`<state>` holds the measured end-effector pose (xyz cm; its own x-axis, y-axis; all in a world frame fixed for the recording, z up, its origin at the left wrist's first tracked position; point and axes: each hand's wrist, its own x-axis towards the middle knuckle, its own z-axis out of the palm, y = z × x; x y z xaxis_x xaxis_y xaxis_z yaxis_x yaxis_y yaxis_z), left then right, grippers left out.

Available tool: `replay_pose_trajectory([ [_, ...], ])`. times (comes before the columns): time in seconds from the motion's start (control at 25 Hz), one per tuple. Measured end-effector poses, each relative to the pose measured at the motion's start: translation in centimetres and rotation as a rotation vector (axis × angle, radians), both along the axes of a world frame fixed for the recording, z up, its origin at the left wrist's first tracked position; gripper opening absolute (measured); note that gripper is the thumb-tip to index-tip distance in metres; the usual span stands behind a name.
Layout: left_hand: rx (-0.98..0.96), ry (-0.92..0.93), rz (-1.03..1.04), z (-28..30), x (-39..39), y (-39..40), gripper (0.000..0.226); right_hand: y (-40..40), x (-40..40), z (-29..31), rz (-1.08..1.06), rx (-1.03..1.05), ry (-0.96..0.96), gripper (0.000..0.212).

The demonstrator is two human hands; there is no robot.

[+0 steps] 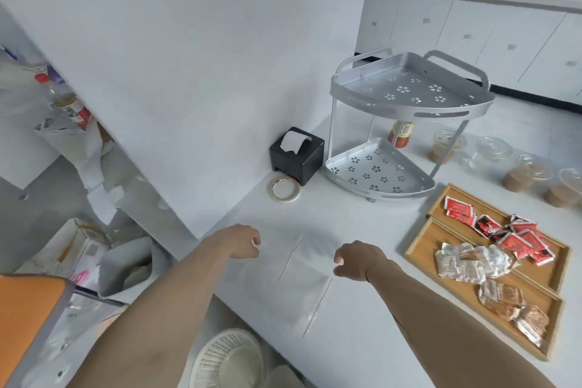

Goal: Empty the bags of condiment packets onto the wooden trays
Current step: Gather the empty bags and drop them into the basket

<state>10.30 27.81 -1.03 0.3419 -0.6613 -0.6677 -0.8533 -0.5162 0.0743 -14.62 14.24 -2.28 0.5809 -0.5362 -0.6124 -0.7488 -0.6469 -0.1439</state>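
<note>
Two clear zip bags (pixel 307 277) with red seal lines lie flat and empty-looking on the white counter between my hands. My left hand (pixel 242 241) hovers just left of them, fingers loosely curled, holding nothing. My right hand (pixel 357 260) hovers at their right edge, also loosely curled and empty. To the right sit two wooden trays. The far tray (pixel 447 198) holds red packets (pixel 516 235) and silvery packets (pixel 472 261). The near tray (pixel 419 246) holds copper-coloured packets (pixel 516 309).
A silver two-tier corner rack (pixel 406 123) stands behind the trays, with a black box of paper (pixel 296 154) and a tape roll (pixel 285 189) to its left. Several lidded glass jars (pixel 519 173) line the back right. A white basket (pixel 226 359) sits below the counter edge.
</note>
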Motion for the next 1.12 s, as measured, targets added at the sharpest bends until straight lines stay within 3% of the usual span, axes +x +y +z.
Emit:
replay_pose_trajectory([
  [0.2, -0.054, -0.027, 0.034, -0.6, 3.7, 1.4, 0.044, 2.4, 4.2, -1.3, -0.002, -0.046, 0.012, 0.053],
  [0.44, -0.279, -0.115, -0.068, -1.9, 4.3, -1.3, 0.045, 5.1, 5.9, -3.3, -0.054, -0.071, 0.001, 0.058],
  [0.68, -0.237, -0.206, -0.274, -3.6, 4.7, -3.5, 0.057, 6.6, 6.2, -4.1, -0.112, -0.104, -0.057, 0.056],
  [0.88, -0.252, -0.243, -0.300, -5.2, 4.2, -3.7, 0.054, 6.3, 6.1, -5.0, -0.198, -0.012, -0.101, 0.056],
  [1.12, -0.284, -0.220, -0.192, -5.8, 3.5, -2.8, 0.026, 4.8, 5.5, -4.9, -0.207, 0.028, -0.082, 0.027],
])
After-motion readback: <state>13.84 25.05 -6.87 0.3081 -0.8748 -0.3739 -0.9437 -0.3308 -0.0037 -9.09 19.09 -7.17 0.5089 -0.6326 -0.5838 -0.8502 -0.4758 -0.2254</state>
